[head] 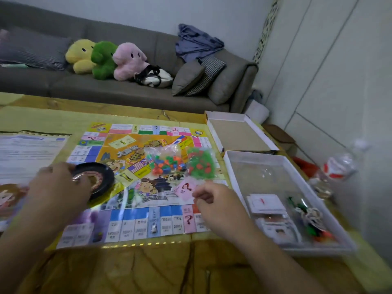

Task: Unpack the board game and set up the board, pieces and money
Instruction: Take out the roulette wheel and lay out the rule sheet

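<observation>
The game board [135,187] lies flat on the table [148,268], its near edge set back from the table's front, leaving bare wood there. Two bags of pieces [167,162] sit on its centre; the open box tray [286,200] (cards and more pieces inside) lies just right. The left hand [61,187] grips the black spinner wheel [97,179]; the right hand [214,198] pinches a pink card [184,188]

A grey sofa [118,85] holds yellow, green and pink plush toys [106,59] and crumpled cloth [197,42].
</observation>
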Available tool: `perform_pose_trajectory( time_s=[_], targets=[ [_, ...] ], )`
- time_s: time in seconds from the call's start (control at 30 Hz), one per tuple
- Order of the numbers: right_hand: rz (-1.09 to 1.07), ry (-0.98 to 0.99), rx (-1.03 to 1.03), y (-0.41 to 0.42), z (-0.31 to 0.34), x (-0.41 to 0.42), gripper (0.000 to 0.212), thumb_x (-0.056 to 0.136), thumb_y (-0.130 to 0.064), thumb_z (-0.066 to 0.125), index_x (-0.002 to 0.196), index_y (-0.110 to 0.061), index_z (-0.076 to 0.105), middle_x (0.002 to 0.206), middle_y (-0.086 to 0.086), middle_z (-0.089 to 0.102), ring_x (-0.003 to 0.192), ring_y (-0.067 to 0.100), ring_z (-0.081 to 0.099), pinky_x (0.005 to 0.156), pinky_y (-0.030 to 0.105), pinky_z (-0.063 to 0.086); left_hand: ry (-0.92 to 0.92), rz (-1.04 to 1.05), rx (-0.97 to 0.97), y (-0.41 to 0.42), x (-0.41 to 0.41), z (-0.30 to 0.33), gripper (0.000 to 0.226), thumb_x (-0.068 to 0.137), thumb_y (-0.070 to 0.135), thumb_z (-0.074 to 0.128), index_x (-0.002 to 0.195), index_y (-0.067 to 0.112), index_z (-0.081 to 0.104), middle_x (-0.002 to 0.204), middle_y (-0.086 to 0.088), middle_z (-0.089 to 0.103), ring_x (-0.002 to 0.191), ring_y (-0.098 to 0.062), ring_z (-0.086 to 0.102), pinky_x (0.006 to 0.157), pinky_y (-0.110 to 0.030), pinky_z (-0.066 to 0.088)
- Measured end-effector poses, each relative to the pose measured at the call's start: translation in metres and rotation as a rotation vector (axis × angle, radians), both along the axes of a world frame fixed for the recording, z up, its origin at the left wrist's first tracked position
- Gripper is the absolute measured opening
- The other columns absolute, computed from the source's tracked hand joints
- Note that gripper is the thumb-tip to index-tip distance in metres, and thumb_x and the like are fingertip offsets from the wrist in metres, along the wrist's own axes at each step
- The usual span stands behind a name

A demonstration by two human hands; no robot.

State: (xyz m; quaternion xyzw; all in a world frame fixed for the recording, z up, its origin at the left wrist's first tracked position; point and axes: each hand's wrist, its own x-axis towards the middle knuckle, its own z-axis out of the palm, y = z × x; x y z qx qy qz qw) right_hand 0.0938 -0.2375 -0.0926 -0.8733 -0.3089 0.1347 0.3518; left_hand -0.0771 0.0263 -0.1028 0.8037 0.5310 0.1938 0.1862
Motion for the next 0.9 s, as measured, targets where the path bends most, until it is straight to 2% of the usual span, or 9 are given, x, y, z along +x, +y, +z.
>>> perform_pose_trajectory(
  time_s=[0.1,0.17,0.23,0.37,0.47,0.57,0.67,0.77,0.9],
  targets=[
    [-0.060,0.010,0.035,-0.023,0.012,0.014,0.029,0.103,-0.010,0.057,0.110,-0.034,0.072,0.102,-0.017,0.070,0.091,-0.002,0.065,0.065,0.011,0.053,-0.114,-0.224,0.034,-0.044,0.025,0.009,0.014,0.093,0.023,0.066,0.106,0.017,0.068,0.091,-0.007,0.067,0.074,-0.027,0.061,0.070,-0.041,0.055],
    [-0.118,0.007,0.067,-0.042,0.022,0.027,0.033,0.101,-0.004,0.054,0.101,-0.032,0.070,0.096,-0.013,0.070,0.087,0.003,0.068,0.062,0.013,0.053,-0.175,-0.402,0.012,-0.080,0.038,0.012,0.017,0.096,0.016,0.067,0.112,0.018,0.068,0.098,-0.001,0.067,0.082,-0.018,0.062,0.073,-0.039,0.052],
    [-0.167,-0.058,0.029,-0.069,0.030,0.047,0.032,0.098,0.001,0.055,0.101,-0.028,0.068,0.096,-0.010,0.069,0.090,0.006,0.067,0.067,0.017,0.054,-0.216,-0.552,-0.002,-0.117,0.052,0.010,0.019,0.095,0.014,0.068,0.114,0.020,0.067,0.103,0.003,0.066,0.086,-0.008,0.060,0.073,-0.032,0.049],
    [-0.225,-0.156,-0.219,-0.116,0.029,0.090,0.046,0.093,0.007,0.059,0.126,-0.025,0.067,0.122,-0.005,0.068,0.113,0.014,0.063,0.097,0.034,0.057,-0.287,-0.786,-0.027,-0.170,0.082,0.002,0.021,0.095,0.011,0.067,0.105,0.029,0.067,0.099,0.019,0.063,0.086,0.002,0.060,0.070,-0.013,0.044],
    [-0.204,-0.142,-0.326,-0.134,0.021,0.111,0.049,0.099,-0.005,0.065,0.140,-0.030,0.061,0.140,-0.007,0.062,0.126,0.015,0.059,0.104,0.035,0.054,-0.272,-0.930,-0.067,-0.215,0.109,-0.001,0.018,0.100,0.021,0.062,0.111,0.035,0.064,0.104,0.023,0.057,0.094,0.001,0.057,0.077,-0.016,0.050],
    [-0.153,-0.187,-0.356,-0.139,0.013,0.124,0.045,0.098,-0.014,0.071,0.139,-0.032,0.063,0.141,-0.009,0.058,0.126,0.014,0.056,0.105,0.032,0.050,-0.207,-1.010,-0.101,-0.257,0.136,-0.007,0.022,0.105,0.035,0.053,0.125,0.041,0.056,0.125,0.022,0.050,0.113,0.000,0.050,0.096,-0.026,0.053],
    [-0.148,-0.238,-0.365,-0.141,0.011,0.131,0.033,0.095,-0.022,0.076,0.125,-0.031,0.068,0.128,-0.006,0.066,0.112,0.012,0.061,0.095,0.031,0.057,-0.068,-1.026,0.003,-0.284,0.154,-0.018,0.034,0.107,0.038,0.046,0.141,0.035,0.046,0.144,0.015,0.044,0.130,-0.008,0.037,0.112,-0.031,0.044],
    [-0.098,-0.225,-0.437,-0.143,0.009,0.130,0.042,0.090,-0.029,0.081,0.130,-0.035,0.069,0.133,-0.006,0.067,0.117,0.016,0.061,0.095,0.031,0.056,-0.019,-1.007,0.087,-0.291,0.159,-0.028,0.033,0.109,0.040,0.037,0.141,0.031,0.043,0.144,0.011,0.042,0.129,-0.012,0.034,0.113,-0.032,0.041],
    [-0.035,-0.231,-0.498,-0.142,0.009,0.128,0.053,0.086,-0.027,0.085,0.135,-0.039,0.068,0.140,-0.005,0.064,0.119,0.019,0.060,0.088,0.028,0.050,-0.026,-1.020,0.097,-0.290,0.157,-0.034,0.030,0.109,0.040,0.033,0.137,0.034,0.043,0.138,0.014,0.041,0.123,-0.008,0.032,0.111,-0.027,0.038]
  ],
)
